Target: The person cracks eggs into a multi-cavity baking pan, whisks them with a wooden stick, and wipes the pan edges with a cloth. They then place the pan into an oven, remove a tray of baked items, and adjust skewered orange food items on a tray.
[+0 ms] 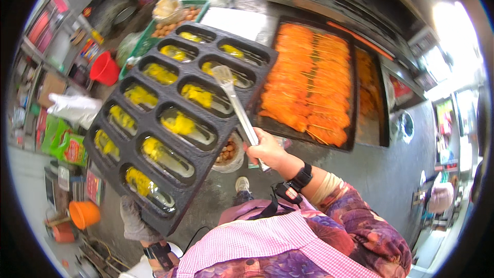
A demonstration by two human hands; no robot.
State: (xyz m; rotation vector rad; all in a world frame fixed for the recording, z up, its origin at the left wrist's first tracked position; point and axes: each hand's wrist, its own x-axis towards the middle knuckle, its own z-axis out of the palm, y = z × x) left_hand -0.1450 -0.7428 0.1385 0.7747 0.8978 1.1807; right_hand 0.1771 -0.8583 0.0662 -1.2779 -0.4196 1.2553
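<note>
Mould tray: black multi-cavity mould tray [170,118], held up in the air in front of the person, tilted so its cavities face the camera and the far end points toward the counter [391,175].
Cavity contents: each oblong cavity holds a yellow filling [177,123] sitting in clear liquid or oil; the tilt is slight enough that nothing is seen running over the rims.
Left hand: gloved left hand [135,221] closed on the near lower edge of the tray, carrying its weight from beneath; the glove is probably there against heat.
Right hand: bare right hand [267,149] with its grip clamped on the handle of metal tongs [237,105].
Tongs: tips together over a cavity in the upper right of the tray, reaching the filling while the hand stays off the tray.
Skewer tray: dark flat tray of orange skewered pieces [309,80] lies on the counter just beyond the mould tray, right side.
Surroundings: red bucket [104,68] and crate of eggs [172,23] at upper left; orange bucket [85,213] on the floor lower left.
</note>
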